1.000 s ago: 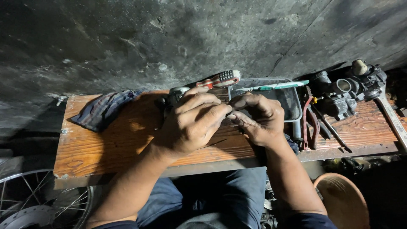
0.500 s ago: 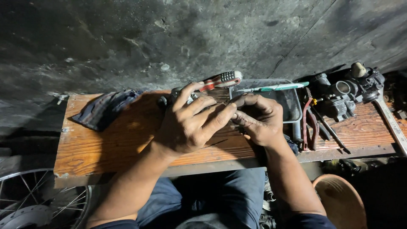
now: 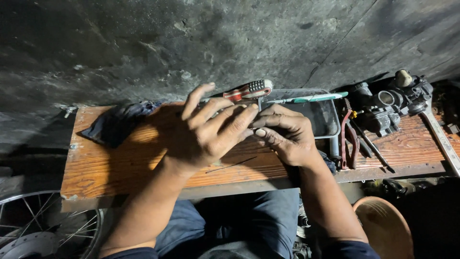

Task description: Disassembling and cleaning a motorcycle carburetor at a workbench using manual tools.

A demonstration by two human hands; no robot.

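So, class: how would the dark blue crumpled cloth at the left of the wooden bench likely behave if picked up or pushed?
The dark blue crumpled cloth lies in soft folds, so it would probably hang limp. It looks thin, likely light. Pushed along the wooden bench, it would probably bunch rather than roll.
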